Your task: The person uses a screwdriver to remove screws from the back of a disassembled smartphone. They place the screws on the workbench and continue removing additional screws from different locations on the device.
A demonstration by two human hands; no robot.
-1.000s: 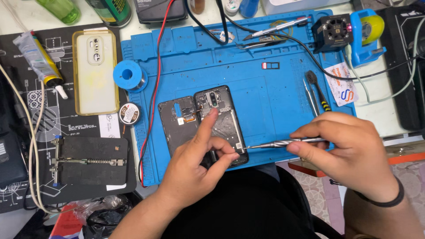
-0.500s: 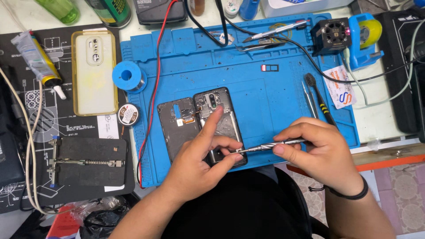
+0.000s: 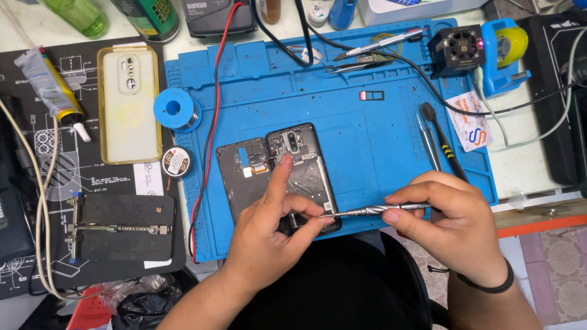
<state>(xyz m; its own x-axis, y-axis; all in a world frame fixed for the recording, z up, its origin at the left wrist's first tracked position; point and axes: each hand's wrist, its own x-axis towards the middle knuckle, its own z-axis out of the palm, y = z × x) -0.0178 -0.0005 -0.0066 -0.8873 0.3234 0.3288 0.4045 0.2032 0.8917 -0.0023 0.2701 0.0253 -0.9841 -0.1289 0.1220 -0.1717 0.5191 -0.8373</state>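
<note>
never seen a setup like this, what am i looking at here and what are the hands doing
This is one picture from a camera worn on a person's head, looking down at their own two bare hands over a workbench. No machine is involved.

On the bench lies a blue work mat. On it sits an opened phone with its insides showing, and beside it the removed dark back cover.

The left hand rests on the phone, forefinger stretched up along it. The right hand holds a slim metal screwdriver, its tip at the phone's lower edge near the left thumb.

Around them: a blue solder spool, tweezers, a black brush, and, left of the mat, a pale phone in a yellowish case.
</note>
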